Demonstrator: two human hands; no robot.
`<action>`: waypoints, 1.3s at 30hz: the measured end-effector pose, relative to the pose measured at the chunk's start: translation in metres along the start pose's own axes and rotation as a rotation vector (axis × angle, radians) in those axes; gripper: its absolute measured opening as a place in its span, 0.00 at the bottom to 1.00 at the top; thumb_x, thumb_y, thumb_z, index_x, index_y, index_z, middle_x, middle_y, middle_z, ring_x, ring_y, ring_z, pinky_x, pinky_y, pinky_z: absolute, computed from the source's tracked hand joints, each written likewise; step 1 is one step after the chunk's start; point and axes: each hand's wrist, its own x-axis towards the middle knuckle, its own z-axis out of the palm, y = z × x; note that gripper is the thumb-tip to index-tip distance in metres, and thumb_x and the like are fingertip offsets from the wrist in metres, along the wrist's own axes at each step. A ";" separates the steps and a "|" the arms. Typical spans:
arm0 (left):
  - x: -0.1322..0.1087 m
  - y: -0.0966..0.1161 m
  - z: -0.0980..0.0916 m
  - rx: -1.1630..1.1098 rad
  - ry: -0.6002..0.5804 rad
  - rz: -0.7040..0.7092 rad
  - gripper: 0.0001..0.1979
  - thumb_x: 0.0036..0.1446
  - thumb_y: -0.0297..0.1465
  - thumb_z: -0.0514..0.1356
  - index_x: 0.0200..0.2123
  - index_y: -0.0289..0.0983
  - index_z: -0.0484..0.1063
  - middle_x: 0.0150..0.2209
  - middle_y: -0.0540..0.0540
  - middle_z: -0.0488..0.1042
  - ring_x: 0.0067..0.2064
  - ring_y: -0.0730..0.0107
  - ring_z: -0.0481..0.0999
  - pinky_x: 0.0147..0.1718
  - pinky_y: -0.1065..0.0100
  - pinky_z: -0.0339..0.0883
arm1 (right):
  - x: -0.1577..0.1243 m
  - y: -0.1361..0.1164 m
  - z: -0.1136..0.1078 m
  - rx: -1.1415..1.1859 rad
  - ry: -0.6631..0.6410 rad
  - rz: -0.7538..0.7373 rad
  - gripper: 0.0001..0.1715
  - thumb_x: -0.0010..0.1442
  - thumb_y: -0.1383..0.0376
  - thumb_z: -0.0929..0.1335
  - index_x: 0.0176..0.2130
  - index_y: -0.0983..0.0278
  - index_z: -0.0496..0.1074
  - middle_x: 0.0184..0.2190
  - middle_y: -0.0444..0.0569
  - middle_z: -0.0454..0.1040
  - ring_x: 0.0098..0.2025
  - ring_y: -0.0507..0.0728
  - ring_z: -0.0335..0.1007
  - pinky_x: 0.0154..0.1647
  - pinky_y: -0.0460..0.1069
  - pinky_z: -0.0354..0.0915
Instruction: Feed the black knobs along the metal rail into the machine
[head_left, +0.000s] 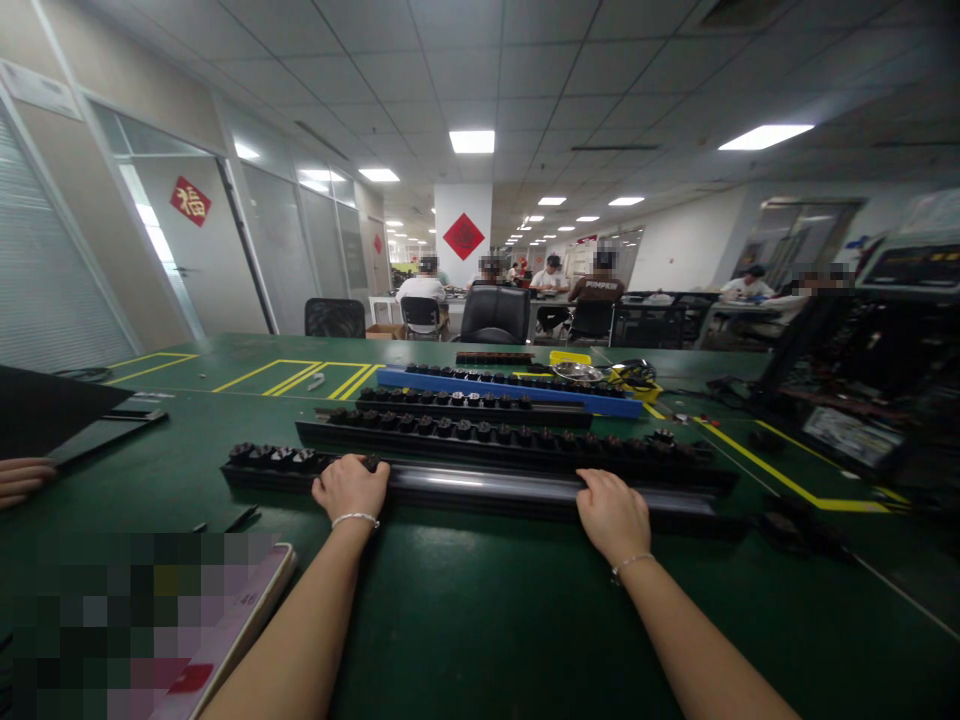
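A long black rail (487,484) with a shiny bare stretch lies crosswise on the table before me. Several small black parts (281,456) stand in a row on its left end. My left hand (352,492) is closed around the rail just right of that row, with its thumb beside another small dark part (370,462). Farther right, my right hand (615,515) grips the same rail, its fingers bent over the bare stretch. Fingertips of both hands are partly hidden. Just behind lies a second black rail (480,436) filled with similar parts.
Farther back are a blue rail (615,405), a metal bowl (577,372) and a yellow tray (568,357). A phone (251,610) lies front left. Another person's hand (24,480) is by a dark panel (56,415). Dark equipment (855,400) stands right.
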 end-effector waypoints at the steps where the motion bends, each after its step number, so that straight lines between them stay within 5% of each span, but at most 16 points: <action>1: 0.000 0.000 0.000 -0.005 0.001 0.003 0.18 0.49 0.41 0.53 0.39 0.35 0.71 0.42 0.37 0.73 0.50 0.51 0.67 0.51 0.53 0.51 | 0.000 0.000 0.000 0.001 0.000 0.000 0.26 0.56 0.67 0.55 0.50 0.62 0.70 0.52 0.48 0.69 0.56 0.56 0.58 0.53 0.54 0.52; 39: -0.008 0.007 0.003 -0.005 -0.024 0.114 0.17 0.46 0.41 0.53 0.35 0.36 0.72 0.38 0.38 0.74 0.47 0.52 0.69 0.53 0.51 0.49 | 0.000 0.001 0.002 0.017 0.029 -0.020 0.25 0.56 0.67 0.55 0.49 0.62 0.70 0.50 0.48 0.71 0.55 0.56 0.60 0.53 0.53 0.52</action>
